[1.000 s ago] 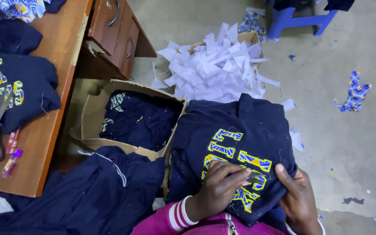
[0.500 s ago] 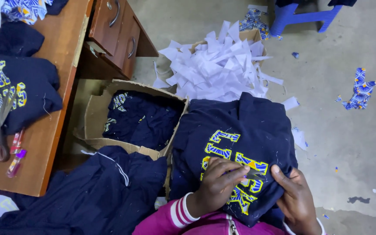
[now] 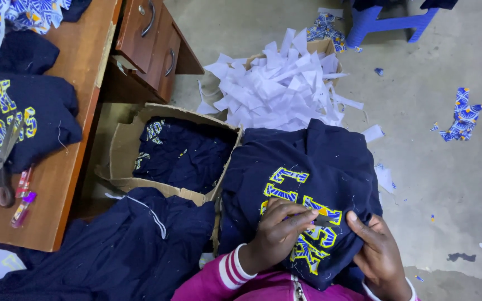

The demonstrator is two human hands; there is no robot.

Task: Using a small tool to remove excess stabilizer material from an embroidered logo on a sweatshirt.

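Step in hand: detail work on the yellow-and-blue lettering (image 3: 299, 214) of the navy sweatshirt (image 3: 319, 167), which lies across the lap at near centre. Left hand (image 3: 277, 234) has its fingers curled onto the letters, pinching something small, possibly a thread or a bit of backing; too small to tell. Right hand (image 3: 377, 253) clamps the fabric fold with its thumb, holding it taut. Next move calls for a steady pull while the cloth stays flat. Cardboard box (image 3: 124, 150) of similar garments sits to the left, white paper scraps (image 3: 277, 89) farther off.
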